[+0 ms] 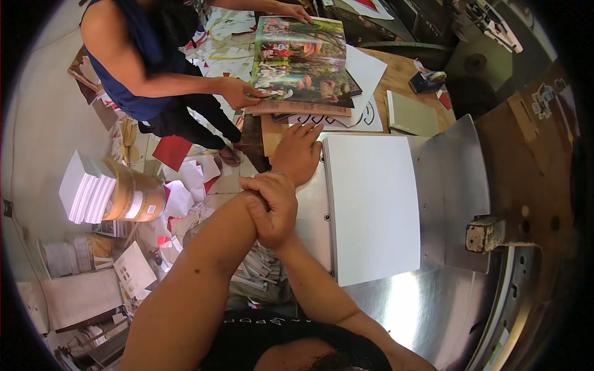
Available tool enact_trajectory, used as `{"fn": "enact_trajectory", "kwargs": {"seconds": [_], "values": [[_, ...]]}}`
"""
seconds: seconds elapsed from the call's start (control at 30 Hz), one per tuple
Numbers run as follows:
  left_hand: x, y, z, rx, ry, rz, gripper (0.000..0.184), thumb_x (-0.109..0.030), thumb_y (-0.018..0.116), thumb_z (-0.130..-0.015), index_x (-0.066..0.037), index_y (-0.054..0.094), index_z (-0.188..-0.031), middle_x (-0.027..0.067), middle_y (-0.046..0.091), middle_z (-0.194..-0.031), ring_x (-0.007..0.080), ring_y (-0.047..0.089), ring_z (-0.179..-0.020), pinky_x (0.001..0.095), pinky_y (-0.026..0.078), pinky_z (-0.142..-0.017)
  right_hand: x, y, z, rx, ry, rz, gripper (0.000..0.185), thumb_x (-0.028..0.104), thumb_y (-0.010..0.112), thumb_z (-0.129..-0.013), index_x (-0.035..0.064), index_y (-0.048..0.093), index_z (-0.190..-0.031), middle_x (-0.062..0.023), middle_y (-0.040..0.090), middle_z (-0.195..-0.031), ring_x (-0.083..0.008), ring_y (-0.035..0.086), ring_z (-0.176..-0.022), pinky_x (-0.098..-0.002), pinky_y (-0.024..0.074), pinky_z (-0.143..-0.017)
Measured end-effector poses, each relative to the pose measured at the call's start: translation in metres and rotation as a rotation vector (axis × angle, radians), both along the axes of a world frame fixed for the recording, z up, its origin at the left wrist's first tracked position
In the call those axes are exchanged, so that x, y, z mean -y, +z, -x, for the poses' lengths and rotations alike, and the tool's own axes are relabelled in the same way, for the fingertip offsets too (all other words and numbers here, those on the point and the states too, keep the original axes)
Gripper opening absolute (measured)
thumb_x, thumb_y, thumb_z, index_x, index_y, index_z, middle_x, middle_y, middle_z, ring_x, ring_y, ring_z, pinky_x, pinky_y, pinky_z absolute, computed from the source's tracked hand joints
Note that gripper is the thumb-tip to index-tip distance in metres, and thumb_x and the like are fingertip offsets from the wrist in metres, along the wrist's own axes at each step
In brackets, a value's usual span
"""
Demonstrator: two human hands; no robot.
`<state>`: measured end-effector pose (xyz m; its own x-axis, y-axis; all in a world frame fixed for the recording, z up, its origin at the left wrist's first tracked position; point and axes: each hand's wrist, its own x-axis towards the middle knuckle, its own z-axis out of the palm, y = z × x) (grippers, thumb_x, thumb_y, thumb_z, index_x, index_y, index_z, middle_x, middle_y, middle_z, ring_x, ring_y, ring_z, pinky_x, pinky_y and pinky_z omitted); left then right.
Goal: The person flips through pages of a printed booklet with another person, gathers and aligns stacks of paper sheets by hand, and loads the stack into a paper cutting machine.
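Observation:
My left hand (298,156) reaches forward with its fingers stretched out and holds nothing. It lies beside the far left corner of a thick stack of white paper (374,207), near the edge of the metal table (312,210). My right hand (274,207) is wrapped round my left forearm just behind the wrist. Beyond my fingertips, a co-worker holds a large colour-printed sheet (301,59) by its edges, one hand (240,93) at the near left corner and the other hand (294,12) at the far side. Under that sheet are more printed and white sheets.
A grey-green block of boards (413,113) and a tape dispenser (428,80) sit on the wooden table (387,71). A metal block (484,235) juts in at right. Left, a paper stack (93,188) tops a brown drum (139,191); paper scraps (185,179) litter the floor.

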<state>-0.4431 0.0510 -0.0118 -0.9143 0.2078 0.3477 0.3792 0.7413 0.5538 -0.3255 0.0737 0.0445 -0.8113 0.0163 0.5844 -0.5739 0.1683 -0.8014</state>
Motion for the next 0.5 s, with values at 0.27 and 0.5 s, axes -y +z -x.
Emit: {"fn": "enact_trajectory", "kwargs": {"seconds": [0.27, 0.5], "values": [[0.0012, -0.0027, 0.0018, -0.013, -0.006, -0.003, 0.045, -0.022, 0.058, -0.102, -0.012, 0.062, -0.145, 0.0121, 0.062, -0.147, 0.0382, 0.050, -0.139, 0.0459, 0.042, -0.118, -0.0015, 0.0007, 0.0006, 0.022, 0.016, -0.006, 0.029, 0.031, 0.066, -0.091, 0.0047, 0.074, -0.101, -0.0122, 0.070, -0.094, -0.0356, 0.062, -0.096, -0.0457, 0.0433, -0.097], [-0.0005, -0.0013, 0.0008, 0.021, 0.014, 0.001, 0.045, -0.022, 0.057, -0.102, -0.013, 0.062, -0.145, 0.0130, 0.062, -0.145, 0.0381, 0.050, -0.139, 0.0453, 0.042, -0.118, -0.0022, 0.0033, 0.0011, 0.013, 0.001, 0.003, 0.028, 0.029, 0.065, -0.091, 0.0037, 0.073, -0.100, -0.0124, 0.071, -0.092, -0.0350, 0.062, -0.095, -0.0460, 0.0437, -0.099]]}}
